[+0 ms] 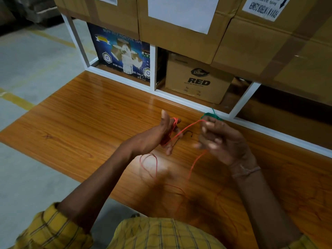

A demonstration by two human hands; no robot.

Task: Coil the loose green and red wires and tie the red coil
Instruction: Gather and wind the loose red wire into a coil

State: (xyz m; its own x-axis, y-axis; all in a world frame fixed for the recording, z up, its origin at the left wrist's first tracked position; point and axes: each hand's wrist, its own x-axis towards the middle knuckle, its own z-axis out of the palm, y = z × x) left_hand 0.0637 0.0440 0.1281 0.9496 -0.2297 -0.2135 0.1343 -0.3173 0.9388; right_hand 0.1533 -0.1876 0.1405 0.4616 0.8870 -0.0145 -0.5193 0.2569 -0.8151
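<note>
A thin red wire (187,128) runs taut between my two hands above the wooden table (89,112). My left hand (159,133) has several red turns wound round its fingers, thumb up. My right hand (221,139) pinches the red wire between curled fingers; its motion blurs it. More red wire hangs from both hands and lies in loose loops (149,166) on the table near me. The green wire (212,115) sits bunched behind my right hand, partly hidden by it. A short dark wire piece (188,133) lies on the table between the hands.
A white metal rack (152,69) stands along the table's far edge, holding a blue tape box (122,53) and a brown "RED" carton (199,79). Large cartons (179,24) sit on top. Concrete floor with yellow lines (18,99) lies to the left.
</note>
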